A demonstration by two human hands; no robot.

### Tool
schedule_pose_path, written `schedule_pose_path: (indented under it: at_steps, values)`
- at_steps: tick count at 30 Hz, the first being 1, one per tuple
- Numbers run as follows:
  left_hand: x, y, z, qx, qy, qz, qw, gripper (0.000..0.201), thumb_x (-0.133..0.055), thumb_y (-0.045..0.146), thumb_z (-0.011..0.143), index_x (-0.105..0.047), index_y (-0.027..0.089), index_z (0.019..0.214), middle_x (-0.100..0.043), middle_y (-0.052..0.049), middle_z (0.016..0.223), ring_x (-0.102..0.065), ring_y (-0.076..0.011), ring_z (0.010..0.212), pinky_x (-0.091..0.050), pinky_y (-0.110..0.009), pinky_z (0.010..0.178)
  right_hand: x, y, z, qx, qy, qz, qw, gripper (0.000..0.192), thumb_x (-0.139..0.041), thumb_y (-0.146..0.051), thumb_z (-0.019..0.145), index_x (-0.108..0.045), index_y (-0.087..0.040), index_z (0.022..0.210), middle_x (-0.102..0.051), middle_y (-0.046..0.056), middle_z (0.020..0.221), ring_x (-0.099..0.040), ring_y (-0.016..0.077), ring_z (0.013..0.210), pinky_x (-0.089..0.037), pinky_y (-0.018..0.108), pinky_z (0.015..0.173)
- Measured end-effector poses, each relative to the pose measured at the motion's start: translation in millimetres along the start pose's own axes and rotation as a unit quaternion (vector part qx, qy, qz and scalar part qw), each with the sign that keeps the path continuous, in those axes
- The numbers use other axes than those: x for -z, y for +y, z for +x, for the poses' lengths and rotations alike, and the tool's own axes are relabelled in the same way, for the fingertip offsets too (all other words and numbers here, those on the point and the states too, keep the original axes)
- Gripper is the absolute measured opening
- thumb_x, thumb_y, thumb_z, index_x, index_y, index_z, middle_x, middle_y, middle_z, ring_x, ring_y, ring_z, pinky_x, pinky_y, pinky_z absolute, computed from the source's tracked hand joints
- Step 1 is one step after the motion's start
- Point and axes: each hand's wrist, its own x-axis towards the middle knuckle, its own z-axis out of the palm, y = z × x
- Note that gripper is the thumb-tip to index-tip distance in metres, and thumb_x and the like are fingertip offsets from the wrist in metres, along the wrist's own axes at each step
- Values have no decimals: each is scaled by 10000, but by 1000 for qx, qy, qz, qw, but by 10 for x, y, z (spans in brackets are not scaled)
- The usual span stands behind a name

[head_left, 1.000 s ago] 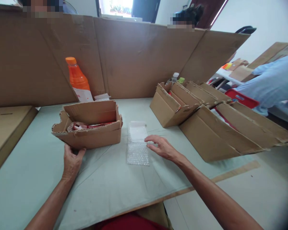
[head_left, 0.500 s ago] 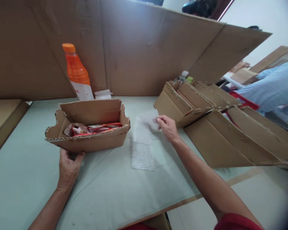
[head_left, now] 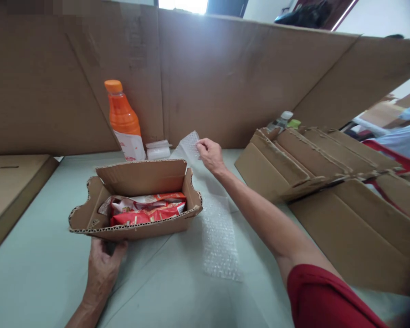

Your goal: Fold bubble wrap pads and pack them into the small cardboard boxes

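A small open cardboard box (head_left: 133, 230) sits in front of me on the pale green table, with red and white snack packets (head_left: 146, 210) inside. My left hand (head_left: 104, 269) grips the box's near wall from below. My right hand (head_left: 209, 153) is stretched out past the box and pinches the far end of a long strip of bubble wrap (head_left: 218, 234), lifted off the table. The strip's near end still lies flat to the right of the box.
An orange bottle (head_left: 123, 119) and a small white roll (head_left: 158, 150) stand against the tall cardboard wall (head_left: 225, 77) at the back. Several torn cardboard boxes (head_left: 328, 182) crowd the right side. A flat cardboard slab (head_left: 10, 182) lies at left. Another person's blue sleeve (head_left: 406, 136) shows far right.
My right hand moved from the strip's near part to its far end, took hold and lifted it up and away, unfolding the strip to its full length. My left hand stayed on the box.
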Motion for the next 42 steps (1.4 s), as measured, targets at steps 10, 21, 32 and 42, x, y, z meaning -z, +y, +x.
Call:
schedule_pose_path:
  at_steps: [10, 21, 32, 42]
  values:
    - [-60, 154, -42, -24, -11, -6, 1000, 594, -752, 340, 729, -532, 182, 1258, -646, -102, 1117, -618, -288, 1145, -488, -448, 1053, 21, -96, -595, 9, -198, 25, 980, 362, -504, -419, 959, -696, -191, 1166, -697, 114, 1269, -627, 284, 1183, -473, 466, 1047]
    - [-83, 187, -27, -88, -1, 45, 995, 430, -698, 270, 758, -543, 199, 1153, -649, -58, 1077, -629, -232, 1032, -505, -357, 938, 73, -655, -1969, -76, -209, 144, 964, 432, -528, -172, 789, -663, -200, 1198, -734, 84, 1128, -685, 229, 951, -577, 339, 786]
    - [-27, 256, 44, -81, -33, 9, 996, 544, -740, 334, 720, -518, 196, 1197, -614, -68, 1079, -592, -224, 993, -483, -377, 950, 642, -498, -2433, -68, -115, 31, 991, 339, -548, -263, 912, -687, -242, 1220, -704, 107, 1267, -671, 247, 1150, -581, 405, 904]
    - [-6, 307, 95, -67, -27, -44, 996, 588, -718, 255, 648, -503, 204, 1193, -605, -59, 1085, -604, -195, 1039, -465, -395, 1037, 879, -531, -3361, 103, -212, -191, 953, 456, -582, -146, 881, -618, -174, 1335, -608, 172, 1417, -579, 317, 1288, -496, 520, 1019]
